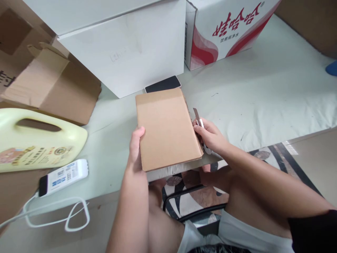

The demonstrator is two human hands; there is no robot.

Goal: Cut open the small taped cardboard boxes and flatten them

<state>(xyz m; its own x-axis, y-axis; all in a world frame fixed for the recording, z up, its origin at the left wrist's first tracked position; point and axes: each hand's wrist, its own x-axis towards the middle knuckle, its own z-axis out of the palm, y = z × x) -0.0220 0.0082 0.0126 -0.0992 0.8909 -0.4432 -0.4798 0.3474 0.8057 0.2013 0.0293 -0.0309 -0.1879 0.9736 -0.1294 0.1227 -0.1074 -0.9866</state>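
Note:
A brown cardboard piece [167,130], flat and roughly rectangular, is held up over the front edge of the table. My left hand [135,144] grips its left side, thumb on top and the other fingers hidden beneath. At the right edge of the cardboard, my right hand [209,135] is closed round a box cutter [200,123] with a white body. Its blade is out and points up and away from me. The right-hand fingers are close against the cardboard's layered edge; whether they touch it I cannot tell.
Behind the cardboard lie a dark-screened phone [163,84] and a large white box [126,52]. A red-and-white carton [226,33] stands back right. To the left are a cardboard box [52,80], a pale yellow jug [71,135] and a white device [67,175] with a looped cable [55,221].

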